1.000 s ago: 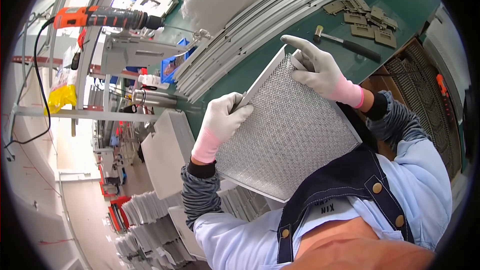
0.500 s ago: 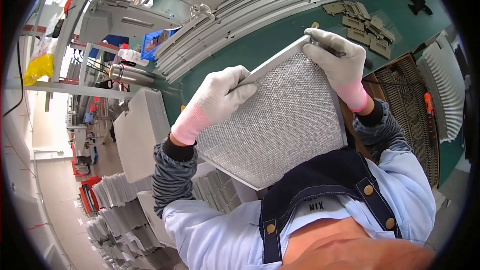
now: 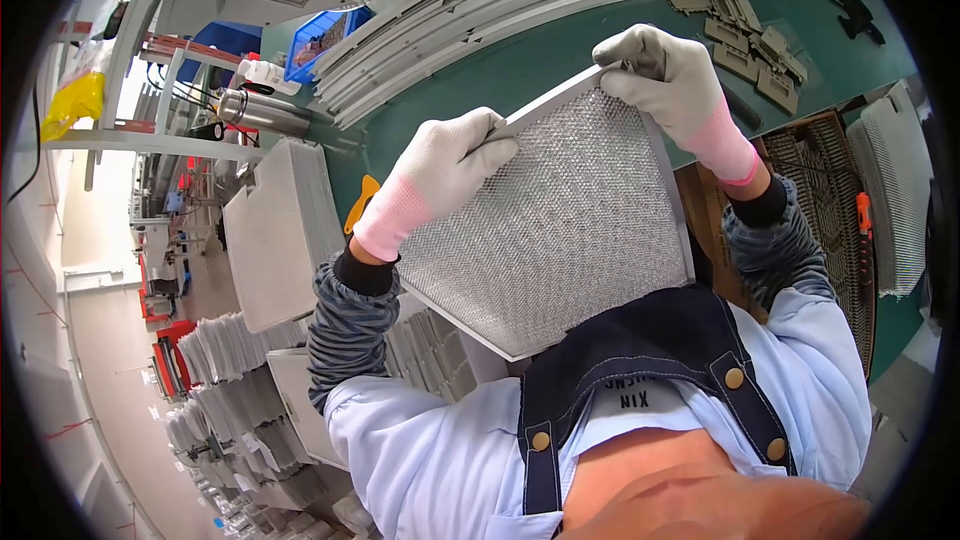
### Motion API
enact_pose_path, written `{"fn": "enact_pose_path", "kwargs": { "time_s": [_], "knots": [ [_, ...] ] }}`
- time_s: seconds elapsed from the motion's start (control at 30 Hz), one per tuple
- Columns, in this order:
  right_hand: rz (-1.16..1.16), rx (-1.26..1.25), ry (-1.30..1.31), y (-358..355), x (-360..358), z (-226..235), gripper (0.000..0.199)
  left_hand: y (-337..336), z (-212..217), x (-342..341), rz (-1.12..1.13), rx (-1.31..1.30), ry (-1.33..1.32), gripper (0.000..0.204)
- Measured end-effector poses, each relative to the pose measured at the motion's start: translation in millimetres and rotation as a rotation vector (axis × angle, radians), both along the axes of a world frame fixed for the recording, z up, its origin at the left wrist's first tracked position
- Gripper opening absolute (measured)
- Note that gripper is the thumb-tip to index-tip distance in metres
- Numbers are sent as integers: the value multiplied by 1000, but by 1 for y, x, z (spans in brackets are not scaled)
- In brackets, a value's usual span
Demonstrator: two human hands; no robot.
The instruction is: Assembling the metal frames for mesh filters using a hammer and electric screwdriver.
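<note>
A flat metal mesh filter panel (image 3: 560, 230) with a thin light-metal frame is tilted in front of me, its lower edge against my apron. My left hand (image 3: 455, 165), in a white glove with a pink cuff, pinches the far frame edge near its left part, thumb over the mesh side. At the far right corner, my right hand (image 3: 668, 85), gloved alike, is closed with thumb and bent fingers on the frame. The right fingertips partly hide that corner, so I cannot make out whether they hold anything small there.
Long metal profiles (image 3: 560, 0) lie across the green table (image 3: 540, 58). Beige plates (image 3: 750, 45) are at the far right, above a cardboard box (image 3: 825, 170) of mesh pieces. White panels (image 3: 275, 230) stand left, near an orange-yellow scraper-like tool (image 3: 362, 202) and a blue bin (image 3: 322, 40).
My right hand has shifted slightly up and left at the panel corner, and a small brass-coloured bit beside it no longer shows. The view has moved; the power drill has left it.
</note>
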State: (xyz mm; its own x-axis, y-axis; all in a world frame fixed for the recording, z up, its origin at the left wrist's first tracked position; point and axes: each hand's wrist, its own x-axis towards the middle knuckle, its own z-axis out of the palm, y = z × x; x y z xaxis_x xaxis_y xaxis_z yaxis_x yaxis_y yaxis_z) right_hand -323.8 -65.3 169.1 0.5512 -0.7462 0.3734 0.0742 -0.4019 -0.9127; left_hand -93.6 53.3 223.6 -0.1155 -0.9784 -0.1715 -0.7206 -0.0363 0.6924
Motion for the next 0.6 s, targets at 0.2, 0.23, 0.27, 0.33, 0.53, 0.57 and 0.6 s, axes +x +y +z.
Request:
{"fn": "enact_pose_path", "kwargs": {
  "time_s": [0.2,0.23,0.27,0.33,0.53,0.57,0.6],
  "knots": [
    [70,99,-62,9,-3,0,22,8,0,-3,-85,-87,-78,26],
    [44,88,-58,9,-2,-1,22,8,0,-5,-118,-200,-177,29],
    [21,78,-54,9,0,-2,22,10,0,-8,-147,-312,-276,32],
    [6,47,25,11,1,3,21,10,-7,-8,-123,-345,-414,35],
    [-68,-4,-53,7,12,-26,17,-1,-38,-2,-132,-591,-554,46],
    [-74,-45,-17,6,11,-27,16,-6,-41,3,-164,-645,-558,45],
    [-78,-82,21,4,9,-31,15,-8,-46,7,-195,-692,-558,44]
  ]
}}
